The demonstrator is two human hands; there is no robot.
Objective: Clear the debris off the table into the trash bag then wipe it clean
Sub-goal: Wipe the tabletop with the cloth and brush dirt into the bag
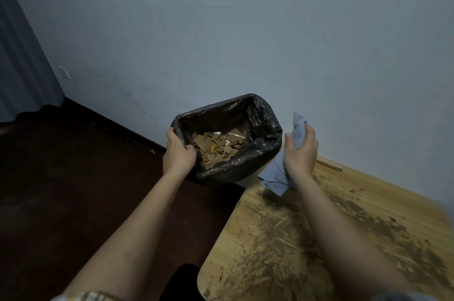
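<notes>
- Left hand point(178, 151) grips the rim of the black trash bag point(258, 153), debris point(218, 146) inside.
- Right hand point(301, 153), just right of the bag, clutches a blue cloth point(275, 178) above the dirty table point(319, 239).

Trash bag point(267, 153) mouth open, unobstructed from above; wall point(245, 30) close behind; table point(368, 214) edge beside bag.

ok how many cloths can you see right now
1. The blue cloth is gripped in the right hand, above the table's far corner beside the trash bag.
</notes>
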